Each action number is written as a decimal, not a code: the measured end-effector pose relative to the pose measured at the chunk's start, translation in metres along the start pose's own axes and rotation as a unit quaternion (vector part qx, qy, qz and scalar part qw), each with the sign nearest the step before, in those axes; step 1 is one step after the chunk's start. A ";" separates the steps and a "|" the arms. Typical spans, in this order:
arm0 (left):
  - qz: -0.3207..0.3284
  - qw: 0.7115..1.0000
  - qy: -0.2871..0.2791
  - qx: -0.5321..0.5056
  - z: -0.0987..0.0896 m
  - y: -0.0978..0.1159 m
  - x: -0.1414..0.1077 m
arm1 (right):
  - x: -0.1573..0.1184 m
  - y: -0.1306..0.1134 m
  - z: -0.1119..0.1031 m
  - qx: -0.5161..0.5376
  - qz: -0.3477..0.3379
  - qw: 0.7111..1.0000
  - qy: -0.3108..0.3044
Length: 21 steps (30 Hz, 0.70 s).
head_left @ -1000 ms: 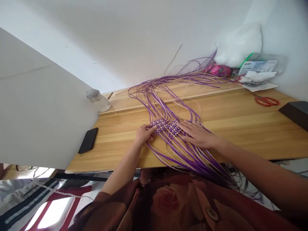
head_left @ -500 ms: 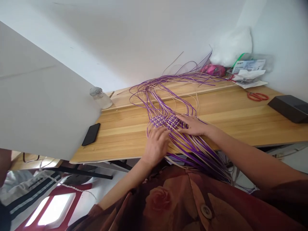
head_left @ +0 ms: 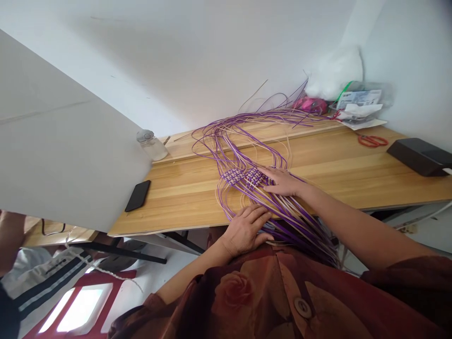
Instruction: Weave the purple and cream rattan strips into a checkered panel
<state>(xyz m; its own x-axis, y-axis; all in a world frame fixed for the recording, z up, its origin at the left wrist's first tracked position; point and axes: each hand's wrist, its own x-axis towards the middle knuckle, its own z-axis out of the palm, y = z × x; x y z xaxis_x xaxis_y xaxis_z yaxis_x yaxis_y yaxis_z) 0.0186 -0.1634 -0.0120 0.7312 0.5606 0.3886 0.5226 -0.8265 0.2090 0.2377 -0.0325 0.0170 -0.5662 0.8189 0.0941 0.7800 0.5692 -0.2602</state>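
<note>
Purple and beige cords run across the wooden table and hang over its front edge. Near the middle they are woven into a left checkered piece (head_left: 233, 176) and a right checkered piece (head_left: 253, 177). My right hand (head_left: 282, 181) lies with fingers spread on the right piece and the cords beside it. At the table's front edge, my left hand (head_left: 247, 228) rests on the hanging cords (head_left: 296, 230), its fingers apart and thumb out. Part of the weave under my right hand is hidden.
A black phone (head_left: 138, 196) and a clear bottle (head_left: 152, 145) are on the left. Red-handled scissors (head_left: 373, 141), a dark box (head_left: 420, 156), papers and plastic bags (head_left: 334, 75) stand at the right. Another person's arm (head_left: 11, 235) shows at far left.
My left hand has moved from the left woven piece down and right to the cords at the table edge. My right hand remains on the weave. The view has shifted slightly.
</note>
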 end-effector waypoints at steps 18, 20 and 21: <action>0.075 0.967 -0.133 0.206 -0.026 0.005 -0.015 | 0.002 0.006 0.007 0.013 -0.042 0.998 0.052; 0.078 0.961 -0.136 0.230 -0.025 0.004 -0.022 | 0.003 0.007 0.008 0.013 -0.040 0.998 0.047; 0.089 0.958 -0.133 0.240 -0.024 0.004 -0.023 | 0.003 0.008 0.008 0.010 -0.037 0.998 0.046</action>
<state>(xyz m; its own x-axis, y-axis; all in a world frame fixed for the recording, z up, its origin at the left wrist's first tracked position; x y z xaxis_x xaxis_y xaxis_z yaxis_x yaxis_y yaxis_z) -0.0070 -0.1808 0.0010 0.8800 0.4586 0.1237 0.4737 -0.8281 -0.2998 0.2399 -0.0256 0.0073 -0.5953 0.7780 0.2008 0.7306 0.6281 -0.2677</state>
